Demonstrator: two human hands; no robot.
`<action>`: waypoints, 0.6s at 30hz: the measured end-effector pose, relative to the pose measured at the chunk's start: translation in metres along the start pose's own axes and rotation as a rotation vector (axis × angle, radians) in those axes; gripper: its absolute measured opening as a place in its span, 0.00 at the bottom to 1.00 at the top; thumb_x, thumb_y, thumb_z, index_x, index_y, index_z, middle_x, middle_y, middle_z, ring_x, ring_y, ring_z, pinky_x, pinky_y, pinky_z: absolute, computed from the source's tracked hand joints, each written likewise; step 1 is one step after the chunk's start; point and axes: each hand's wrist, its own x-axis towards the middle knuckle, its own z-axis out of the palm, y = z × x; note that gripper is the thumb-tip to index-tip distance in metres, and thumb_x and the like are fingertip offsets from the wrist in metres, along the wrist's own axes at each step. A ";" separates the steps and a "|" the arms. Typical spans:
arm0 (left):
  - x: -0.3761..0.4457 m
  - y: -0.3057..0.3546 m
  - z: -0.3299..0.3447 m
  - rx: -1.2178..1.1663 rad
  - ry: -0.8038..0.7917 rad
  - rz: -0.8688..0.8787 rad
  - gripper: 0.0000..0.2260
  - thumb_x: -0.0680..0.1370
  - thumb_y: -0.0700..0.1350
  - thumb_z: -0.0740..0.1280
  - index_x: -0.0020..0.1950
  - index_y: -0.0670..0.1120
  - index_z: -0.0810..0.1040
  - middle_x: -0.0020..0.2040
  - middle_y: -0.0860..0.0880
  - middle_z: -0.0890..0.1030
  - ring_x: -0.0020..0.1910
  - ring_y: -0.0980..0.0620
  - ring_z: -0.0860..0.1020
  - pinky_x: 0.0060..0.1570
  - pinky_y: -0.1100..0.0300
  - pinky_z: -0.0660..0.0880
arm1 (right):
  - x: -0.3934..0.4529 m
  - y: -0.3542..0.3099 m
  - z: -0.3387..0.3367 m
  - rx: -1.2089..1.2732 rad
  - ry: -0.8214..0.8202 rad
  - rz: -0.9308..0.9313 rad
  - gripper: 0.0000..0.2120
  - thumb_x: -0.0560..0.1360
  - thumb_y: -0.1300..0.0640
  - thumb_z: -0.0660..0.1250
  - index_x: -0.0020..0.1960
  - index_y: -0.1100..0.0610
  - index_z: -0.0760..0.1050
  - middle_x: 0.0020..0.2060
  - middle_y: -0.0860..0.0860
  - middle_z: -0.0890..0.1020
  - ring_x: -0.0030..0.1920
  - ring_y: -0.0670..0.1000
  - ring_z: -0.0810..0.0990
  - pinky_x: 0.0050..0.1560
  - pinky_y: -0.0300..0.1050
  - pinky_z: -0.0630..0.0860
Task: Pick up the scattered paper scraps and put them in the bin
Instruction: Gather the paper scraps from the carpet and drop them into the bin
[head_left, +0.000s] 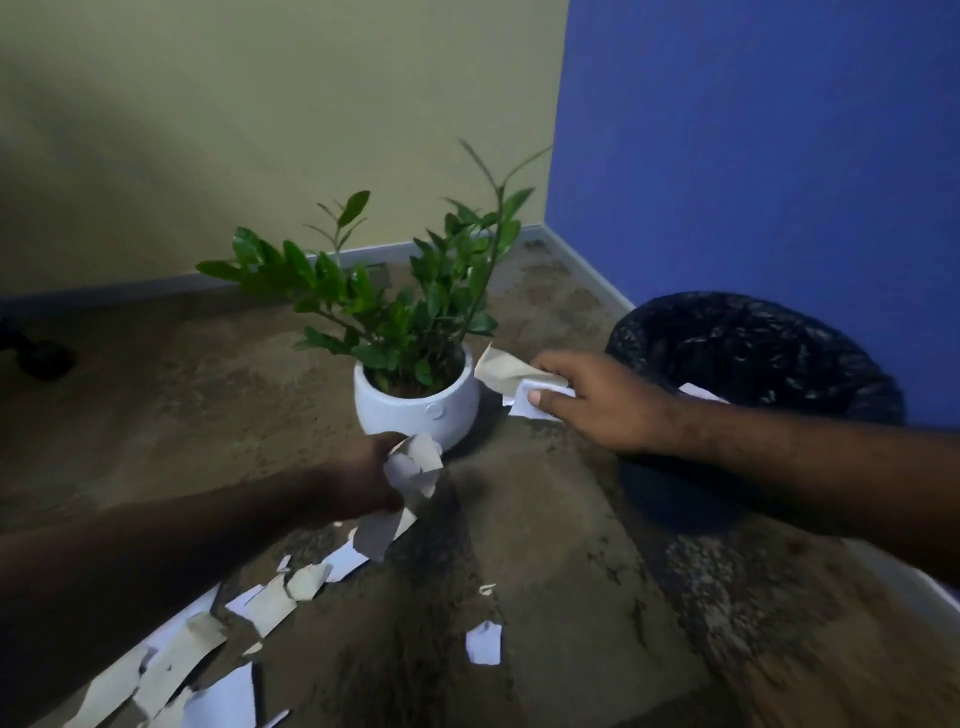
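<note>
My right hand (597, 402) pinches a small bundle of scraps (511, 382), thumb over the white piece and fingers curled behind the beige one, right of centre in the frame and just left of the bin (753, 348); my left hand (363, 478) is closed round a crumpled wad (415, 462) at the middle of the frame, in front of the white plant pot (415, 405), with a longer strip (382, 535) hanging below the fist; whether that strip is actually in my grip or only caught there I cannot tell. The step in hand, as I judge it, is the drop; I should carry the right hand fully over the black-lined opening at the right of the frame before loosening the thumb, since light paper drifts and the bundle sits short of the rim; the left wad should follow the same way, kept tight so the dangling strip does not slip off near the pot. One white piece (701, 391) already shows inside the bin; many loose scraps (260, 605) lie on the floor at lower left, and a single small one (484, 643) lies at lower centre, well apart from either grip.
</note>
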 end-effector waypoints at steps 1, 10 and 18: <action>0.002 0.007 0.001 0.008 0.011 0.013 0.20 0.65 0.39 0.72 0.57 0.45 0.78 0.53 0.44 0.83 0.53 0.46 0.81 0.56 0.46 0.78 | -0.005 0.004 -0.012 0.000 0.045 0.011 0.06 0.79 0.57 0.64 0.49 0.59 0.77 0.41 0.51 0.80 0.41 0.49 0.77 0.40 0.43 0.71; 0.030 0.104 0.013 -0.348 0.206 0.166 0.14 0.66 0.30 0.76 0.48 0.44 0.81 0.41 0.46 0.85 0.39 0.50 0.82 0.37 0.58 0.79 | -0.043 0.074 -0.089 0.007 0.450 0.304 0.07 0.76 0.58 0.66 0.52 0.56 0.79 0.45 0.50 0.82 0.44 0.49 0.79 0.43 0.42 0.69; 0.047 0.233 0.018 -0.439 0.159 0.375 0.15 0.68 0.37 0.78 0.51 0.47 0.81 0.46 0.49 0.85 0.43 0.53 0.84 0.41 0.56 0.82 | -0.065 0.118 -0.100 -0.013 0.503 0.608 0.11 0.73 0.55 0.71 0.54 0.57 0.78 0.47 0.52 0.83 0.46 0.53 0.81 0.46 0.45 0.75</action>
